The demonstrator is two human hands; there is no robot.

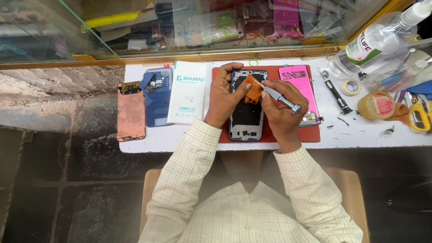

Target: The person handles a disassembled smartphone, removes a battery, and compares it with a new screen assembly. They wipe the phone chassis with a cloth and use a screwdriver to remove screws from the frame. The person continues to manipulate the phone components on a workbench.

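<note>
An opened blue phone frame (246, 118) lies face down on a red mat (269, 135) on the white bench top. My left hand (223, 96) rests on the phone's left edge and pinches an orange flexible piece (253, 90) lifted over its upper part. My right hand (281, 108) holds a small silver screwdriver (279, 96), its tip pointing down-left toward the orange piece. A pink phone panel (298, 85) lies on the mat just right of my right hand.
A white flat package (188, 92), a blue back cover (157, 96) and a copper-coloured screen panel (131, 111) lie to the left. At right are a black-handled tool (336, 94), tape rolls (350, 87), a clear plastic bottle (373, 42) and yellow scissors (420, 118). A glass counter runs behind.
</note>
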